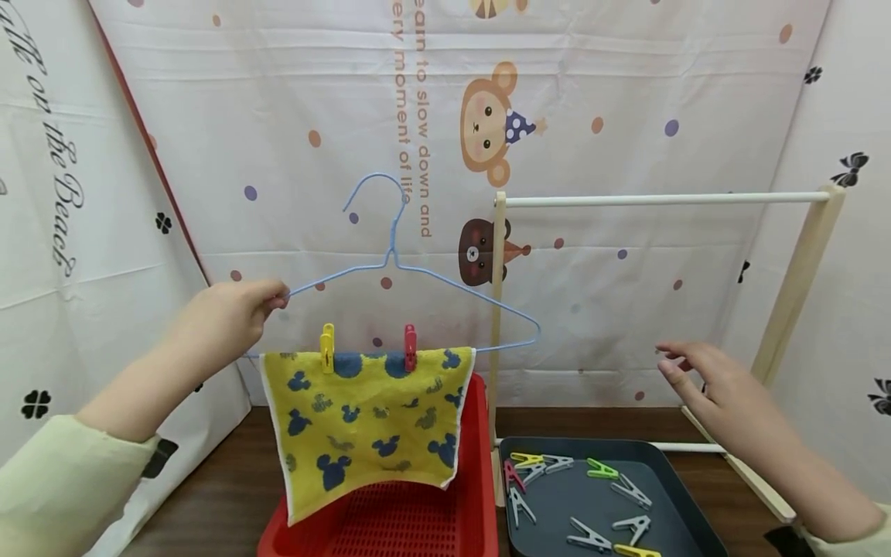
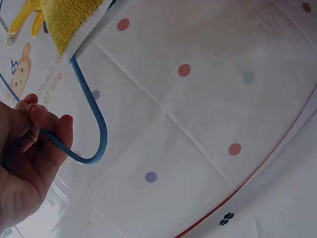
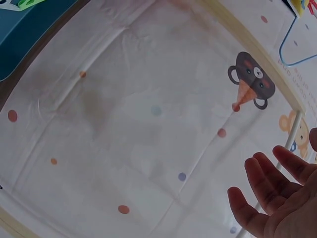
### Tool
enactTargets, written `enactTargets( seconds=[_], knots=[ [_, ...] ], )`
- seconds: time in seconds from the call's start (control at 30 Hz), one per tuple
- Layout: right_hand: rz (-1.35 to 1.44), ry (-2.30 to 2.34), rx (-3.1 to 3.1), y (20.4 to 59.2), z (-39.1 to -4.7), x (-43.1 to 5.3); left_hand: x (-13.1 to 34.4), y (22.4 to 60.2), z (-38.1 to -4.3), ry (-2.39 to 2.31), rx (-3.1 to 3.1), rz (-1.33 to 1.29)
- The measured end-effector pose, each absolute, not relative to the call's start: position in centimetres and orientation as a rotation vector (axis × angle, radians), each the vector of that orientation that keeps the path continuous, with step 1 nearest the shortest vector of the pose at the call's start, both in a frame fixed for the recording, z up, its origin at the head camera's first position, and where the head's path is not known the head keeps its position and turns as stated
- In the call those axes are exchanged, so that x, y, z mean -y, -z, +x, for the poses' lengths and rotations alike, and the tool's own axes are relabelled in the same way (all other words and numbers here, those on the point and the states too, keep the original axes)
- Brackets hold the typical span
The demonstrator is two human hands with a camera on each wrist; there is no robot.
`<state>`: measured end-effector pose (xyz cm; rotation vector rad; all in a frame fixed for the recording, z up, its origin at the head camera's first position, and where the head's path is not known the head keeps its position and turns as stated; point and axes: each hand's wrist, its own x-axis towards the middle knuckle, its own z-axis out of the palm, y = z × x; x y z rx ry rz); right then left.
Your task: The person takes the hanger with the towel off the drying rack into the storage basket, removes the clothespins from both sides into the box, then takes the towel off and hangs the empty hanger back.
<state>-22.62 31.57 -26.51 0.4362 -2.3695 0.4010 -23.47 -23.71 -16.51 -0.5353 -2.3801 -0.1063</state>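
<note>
A blue wire hanger (image 1: 445, 277) is held up by my left hand (image 1: 233, 313), whose fingers grip its left sloping arm. Over the hanger's lower bar hangs a yellow towel (image 1: 376, 425) printed with blue mouse shapes. A yellow clothespin (image 1: 327, 348) and a red clothespin (image 1: 411, 347) clamp its top edge. In the left wrist view the fingers curl round the wire close to the hanger's bent corner. My right hand (image 1: 724, 394) is in the air in front of the rack's right side, fingers loosely bent and holding nothing; in the right wrist view they appear spread.
Below the towel stands a red basket (image 1: 480, 464). Right of it a dark tray (image 1: 668, 472) holds several clothespins in grey, green, yellow and red. Behind the tray rises a wooden rack (image 1: 793, 286) with a white top rod (image 1: 661, 199). Printed cloth (image 1: 592, 309) hangs at the back.
</note>
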Motion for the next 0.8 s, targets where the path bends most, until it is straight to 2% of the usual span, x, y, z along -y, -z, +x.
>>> enactTargets(
  seconds=[0.57, 0.8],
  knots=[
    [0.415, -0.431, 2.446, 27.2, -22.7, -29.5, 22.6, 20.6, -24.6, 0.231, 2.545, -0.545],
    [0.501, -0.407, 2.408, 26.5, -23.1, -26.4, 22.7, 21.5, -24.8, 0.242, 2.531, -0.564]
  ],
)
